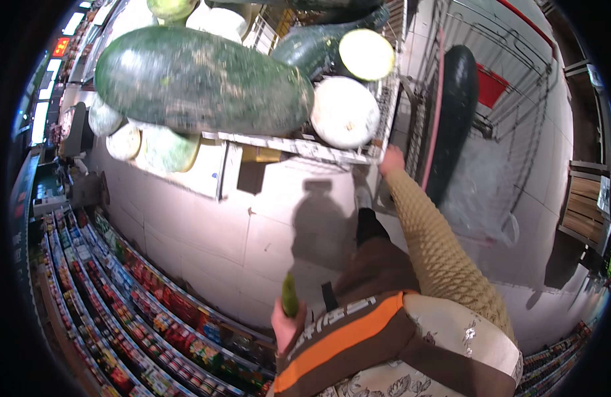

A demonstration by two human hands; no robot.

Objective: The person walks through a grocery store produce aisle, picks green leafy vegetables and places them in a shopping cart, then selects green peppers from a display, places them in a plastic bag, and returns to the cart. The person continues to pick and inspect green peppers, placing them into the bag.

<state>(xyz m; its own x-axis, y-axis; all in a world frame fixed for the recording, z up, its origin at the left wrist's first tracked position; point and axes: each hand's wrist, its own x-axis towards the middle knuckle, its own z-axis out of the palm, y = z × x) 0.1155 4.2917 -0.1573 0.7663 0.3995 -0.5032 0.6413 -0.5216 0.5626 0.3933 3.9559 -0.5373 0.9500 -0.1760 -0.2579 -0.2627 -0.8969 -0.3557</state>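
My left hand (288, 322) is closed around a slim green vegetable (289, 297), perhaps a pepper, whose tip points up in front of the brown apron (345, 322). Out ahead, my right hand (392, 160) is at the front corner of a wire display rack (335, 154); its fingers are partly hidden, so I cannot tell whether they grip the frame. Just behind that corner sit a pale, whitish round melon end (346, 113) and a cut melon face (367, 54). A huge dark green winter melon (201, 82) lies along the rack's front.
Right of the rack stands a wire shopping cart (526, 124) holding a long dark winter melon (454, 119) and a clear plastic bag (484, 188). More melon pieces (171, 149) rest on a lower white shelf. Shelves of packaged goods (151, 317) curve along the lower left.
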